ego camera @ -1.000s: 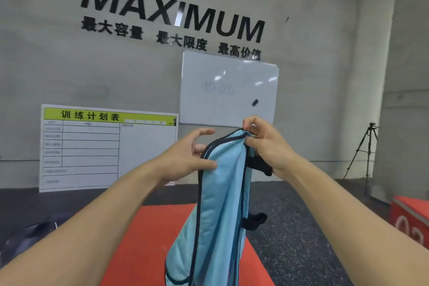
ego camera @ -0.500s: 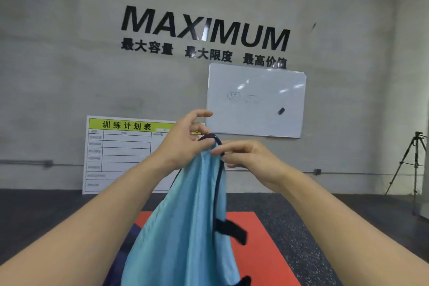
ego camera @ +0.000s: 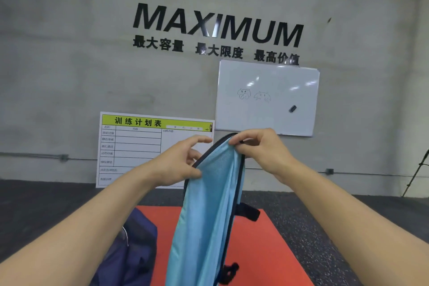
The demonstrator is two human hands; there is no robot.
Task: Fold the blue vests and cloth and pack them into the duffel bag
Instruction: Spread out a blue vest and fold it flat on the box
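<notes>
While the light-blue vest (ego camera: 209, 216) hangs above the red mat (ego camera: 267, 251), the right hand (ego camera: 260, 148) pinches its top edge and the left hand (ego camera: 178, 162) grips its side, beside the navy duffel bag (ego camera: 137, 246).

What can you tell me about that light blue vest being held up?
The blue vest is light blue fabric, mesh-like in look, edged in dark navy binding, with black straps on its right side. It hangs upright, doubled lengthwise, above the red mat. The right hand pinches its top edge; the left hand grips just below. Its bottom runs out of view.
</notes>
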